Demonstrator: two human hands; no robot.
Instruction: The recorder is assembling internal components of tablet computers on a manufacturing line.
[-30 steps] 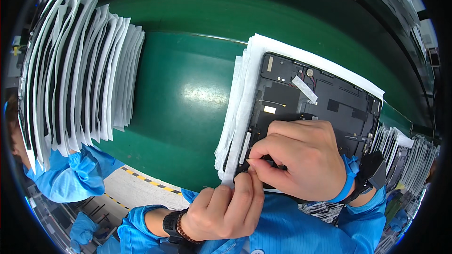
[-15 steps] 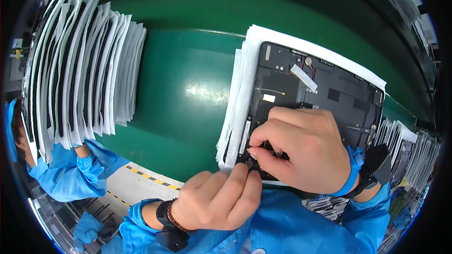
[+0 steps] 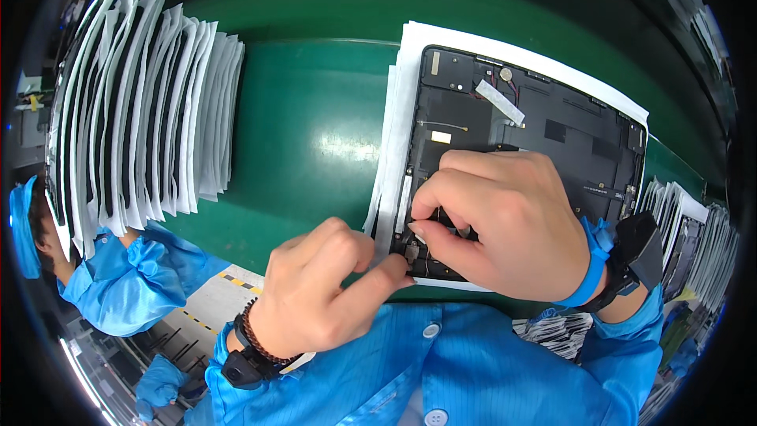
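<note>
A black device housing (image 3: 556, 170), the open shell of a tablet or laptop with small parts inside, lies on a stack of white padded sheets (image 3: 404, 71). My right hand (image 3: 505, 225) rests over its lower left part, thumb and forefinger pinched near the left edge. What is between those fingertips is too small to make out. At the shell's near left corner, my left hand (image 3: 327, 284) has its fingers curled, thumb and forefinger together beside a small metallic part (image 3: 412, 252). Whatever they grip is hidden. A white strip (image 3: 501, 102) lies across the shell's upper part.
A tall row of white sheets with dark panels between them (image 3: 142, 110) stands on the green table (image 3: 307, 126) at left. More stacked panels (image 3: 694, 244) are at right. Another person in blue (image 3: 130, 276) sits at far left.
My left hand has shifted left and up, its fingers drawn back toward the shell's corner. The right hand keeps its pinch. The shell appears slightly higher in view.
</note>
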